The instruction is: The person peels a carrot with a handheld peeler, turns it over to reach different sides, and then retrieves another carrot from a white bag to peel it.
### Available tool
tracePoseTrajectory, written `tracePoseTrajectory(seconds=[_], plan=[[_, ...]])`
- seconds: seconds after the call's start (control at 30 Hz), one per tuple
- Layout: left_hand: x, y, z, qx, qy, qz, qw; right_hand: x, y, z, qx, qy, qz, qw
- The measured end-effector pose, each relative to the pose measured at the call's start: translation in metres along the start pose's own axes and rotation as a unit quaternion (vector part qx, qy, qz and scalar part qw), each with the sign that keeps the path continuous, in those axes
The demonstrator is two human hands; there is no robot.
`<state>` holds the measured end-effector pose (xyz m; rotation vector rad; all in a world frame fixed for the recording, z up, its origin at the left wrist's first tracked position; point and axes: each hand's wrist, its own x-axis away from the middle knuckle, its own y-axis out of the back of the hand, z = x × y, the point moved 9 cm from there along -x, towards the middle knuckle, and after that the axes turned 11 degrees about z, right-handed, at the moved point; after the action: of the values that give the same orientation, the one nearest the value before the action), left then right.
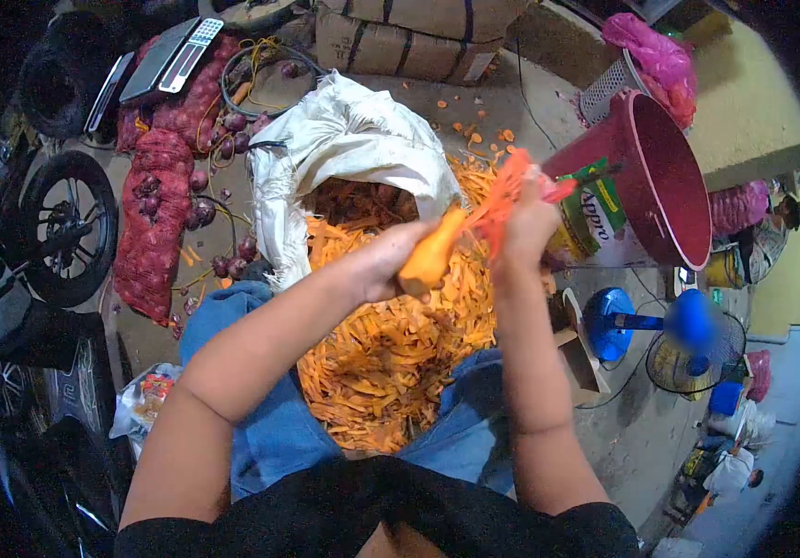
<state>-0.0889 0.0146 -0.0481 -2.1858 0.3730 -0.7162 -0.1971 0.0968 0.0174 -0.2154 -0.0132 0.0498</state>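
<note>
My left hand is closed around a peeled orange carrot, held tilted above the heap. Just to its right, my right hand is closed on a red-orange peeler, which is blurred by motion near the carrot's upper end. Below both hands lies a large pile of orange peelings between my knees. Beyond the pile, a white woven sack stands open, with darker carrots inside its mouth.
Red net bags of onions lie at the left, near a scale and a wheel. At the right are a big red bucket, a blue-based fan and a cardboard box. A person is far right.
</note>
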Motion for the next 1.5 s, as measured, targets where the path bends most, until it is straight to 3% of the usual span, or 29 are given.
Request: tracePoseTrajectory(seconds=[0.03,0.1,0.13,0.2,0.27,0.33,0.4,0.47,0.53,0.6,0.67,0.73,0.8,0.87,0.93,0.97,1.0,1.07,1.13,1.17,1.2,1.27,1.43,1.5], plan=[[-0.002,0.007,-0.004,0.021,-0.012,-0.027,0.999,0.012,-0.009,-0.003,0.000,0.000,0.001,1.000],[-0.001,0.010,-0.007,0.042,-0.024,-0.053,0.997,0.033,-0.038,0.020,0.139,0.144,0.074,0.977],[0.002,0.004,-0.008,0.008,-0.024,-0.043,0.999,0.030,-0.037,0.020,0.138,0.145,0.074,0.977],[0.007,-0.004,-0.009,-0.057,-0.024,-0.027,0.998,0.014,-0.019,0.006,0.171,0.075,0.025,0.982],[0.002,0.001,-0.003,-0.063,-0.028,-0.010,0.998,-0.009,0.005,0.006,0.204,0.080,0.017,0.975],[0.007,-0.010,0.003,-0.119,0.011,0.004,0.993,-0.026,0.045,-0.009,0.159,-0.049,-0.113,0.980],[0.007,-0.010,0.003,-0.086,0.010,0.007,0.996,-0.025,0.044,0.000,0.132,-0.042,-0.102,0.985],[0.008,0.008,-0.009,-0.034,-0.033,-0.068,0.997,-0.019,0.038,-0.001,0.107,-0.035,-0.089,0.990],[0.008,0.009,-0.014,-0.031,-0.032,-0.073,0.996,0.003,-0.005,0.025,0.187,0.198,0.015,0.962],[0.007,0.004,-0.022,-0.027,-0.077,-0.072,0.994,0.023,-0.023,0.022,0.198,0.174,0.037,0.964],[0.011,-0.013,-0.013,-0.160,-0.029,-0.014,0.987,0.015,-0.023,0.019,0.210,0.148,0.061,0.965],[0.011,-0.018,0.005,-0.210,-0.022,0.027,0.977,-0.027,0.033,0.009,0.197,0.054,-0.078,0.976],[0.020,-0.033,-0.006,-0.238,-0.067,0.034,0.968,-0.039,0.066,0.008,0.016,0.051,-0.134,0.990],[0.026,-0.040,-0.024,-0.263,-0.118,0.039,0.957,-0.050,0.074,0.011,0.064,0.060,-0.100,0.991],[0.033,-0.020,-0.054,-0.552,-0.099,-0.091,0.823,-0.050,0.064,0.018,0.113,0.069,-0.063,0.989],[0.044,-0.026,-0.072,-0.650,-0.181,-0.144,0.724,-0.046,0.041,0.013,0.199,0.015,0.029,0.980],[0.045,-0.024,-0.076,-0.650,-0.182,-0.144,0.723,-0.037,0.017,0.004,0.281,-0.040,0.121,0.951],[0.059,-0.021,-0.097,-0.699,-0.219,-0.236,0.638,-0.011,-0.028,-0.006,0.328,-0.058,0.285,0.899],[0.065,-0.014,-0.111,-0.691,-0.255,-0.264,0.623,0.013,-0.052,-0.024,0.264,-0.071,0.376,0.886],[0.066,-0.008,-0.117,-0.702,-0.226,-0.287,0.612,0.022,-0.057,-0.021,0.345,-0.058,0.384,0.854],[0.068,-0.005,-0.121,-0.712,-0.197,-0.310,0.599,0.026,-0.058,-0.025,0.346,-0.057,0.386,0.853],[0.071,-0.008,-0.125,-0.713,-0.209,-0.325,0.585,0.032,-0.063,-0.036,0.401,-0.042,0.405,0.821],[0.066,-0.013,-0.123,-0.734,-0.215,-0.315,0.562,0.031,-0.062,-0.049,0.429,-0.005,0.398,0.811],[0.066,-0.015,-0.122,-0.746,-0.245,-0.311,0.535,0.032,-0.061,-0.047,0.416,-0.044,0.394,0.819]])
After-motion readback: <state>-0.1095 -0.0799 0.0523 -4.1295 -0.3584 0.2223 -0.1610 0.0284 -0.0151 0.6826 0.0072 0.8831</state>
